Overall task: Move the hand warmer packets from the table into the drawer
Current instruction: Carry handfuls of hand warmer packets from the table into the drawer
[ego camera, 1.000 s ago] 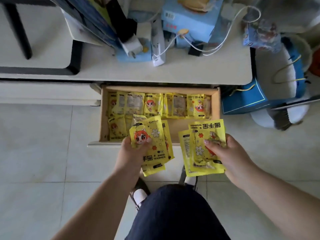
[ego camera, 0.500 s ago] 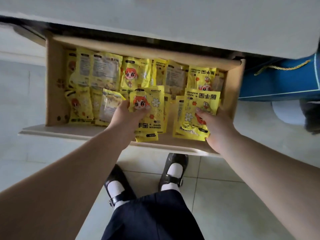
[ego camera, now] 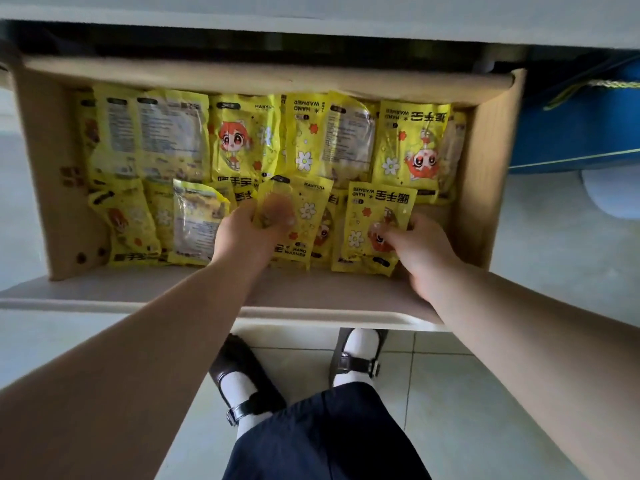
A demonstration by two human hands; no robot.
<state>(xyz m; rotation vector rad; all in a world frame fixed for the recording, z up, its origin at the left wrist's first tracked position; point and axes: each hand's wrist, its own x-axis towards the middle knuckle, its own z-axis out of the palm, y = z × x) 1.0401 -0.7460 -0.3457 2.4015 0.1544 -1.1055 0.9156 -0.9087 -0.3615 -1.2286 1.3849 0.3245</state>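
The open wooden drawer (ego camera: 491,174) holds several yellow hand warmer packets (ego camera: 242,140) lying flat in rows. My left hand (ego camera: 247,233) is inside the drawer near its front, gripping a small stack of yellow packets (ego camera: 304,216), thumb on top. My right hand (ego camera: 420,252) rests at the front right, fingers on another yellow packet (ego camera: 370,216) that lies against the drawer floor. The table top is out of view apart from its white front edge (ego camera: 346,26).
A blue bag (ego camera: 571,133) with a yellow cord stands right of the drawer. The drawer's white front panel (ego camera: 138,299) runs under both forearms. My dark skirt and black shoes (ego camera: 242,372) are on the tiled floor below.
Both hands have gone from in front of the drawer down into it with their packets. The view has tilted down and closer, so the cluttered table top has left the frame.
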